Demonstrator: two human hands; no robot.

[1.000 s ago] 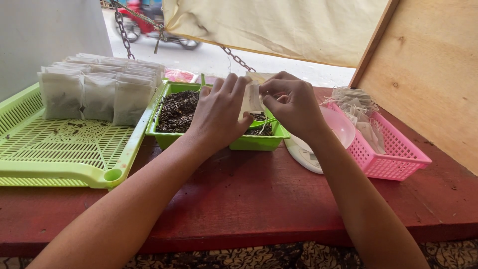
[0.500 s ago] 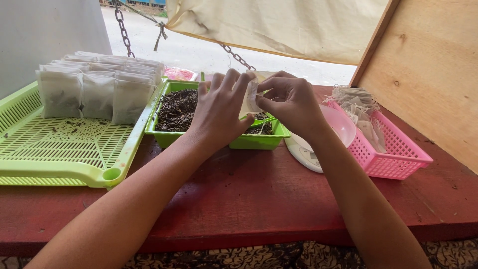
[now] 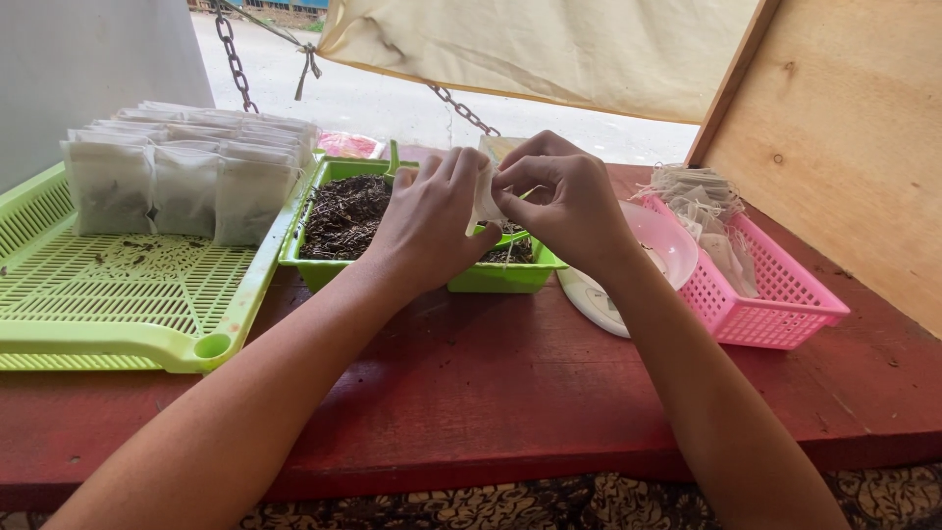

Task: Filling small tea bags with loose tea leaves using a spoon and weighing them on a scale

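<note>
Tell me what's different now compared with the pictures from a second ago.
Very little. Both hands, left and right, keep hold of the small white pouch over the green tray of dark loose material, only working it slightly between the fingers. The filled pouches on the green slatted tray, the pink basket and the white dish lie as before.

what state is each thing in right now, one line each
small white bag: pinched between both hands over the green tub
left hand: grip shut on the bag
right hand: grip shut on the bag
green tub: holds dark loose material
green tray: filled bags standing in rows at its far end
filled bags: upright, packed close
pink basket: holds a pile of empty bags
white dish: partly hidden by the right wrist
</note>
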